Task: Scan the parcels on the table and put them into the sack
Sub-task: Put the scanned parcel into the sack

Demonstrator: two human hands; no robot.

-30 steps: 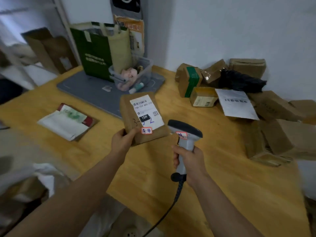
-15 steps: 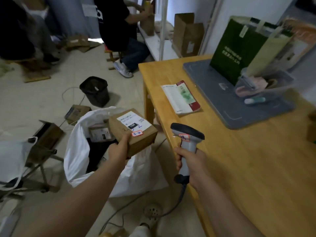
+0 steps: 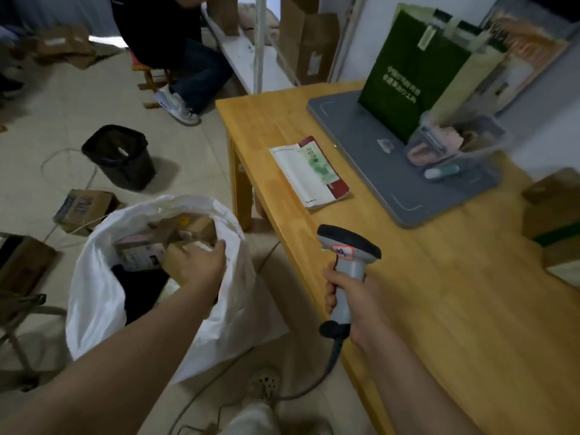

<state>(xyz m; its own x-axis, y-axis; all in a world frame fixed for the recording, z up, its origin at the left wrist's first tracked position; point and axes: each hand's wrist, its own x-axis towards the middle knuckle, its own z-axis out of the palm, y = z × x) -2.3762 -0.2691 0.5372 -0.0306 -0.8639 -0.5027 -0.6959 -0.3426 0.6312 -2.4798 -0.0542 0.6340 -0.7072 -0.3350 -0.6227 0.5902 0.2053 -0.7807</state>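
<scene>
A white sack stands open on the floor left of the wooden table. My left hand reaches into its mouth and holds a brown cardboard parcel just inside the rim, its fingers partly hidden by the box. Other parcels lie deeper in the sack. My right hand grips the handle of a grey barcode scanner over the table's near edge. A few brown parcels show at the table's right edge.
On the table lie a booklet, a grey mat, a green bag and a clear bin. A black waste bin and cardboard boxes sit on the floor. A seated person is beyond.
My view swung left from the table's parcel pile to the sack. My left hand carried the labelled parcel off the table and down into the sack's mouth. The scanner hand stayed put.
</scene>
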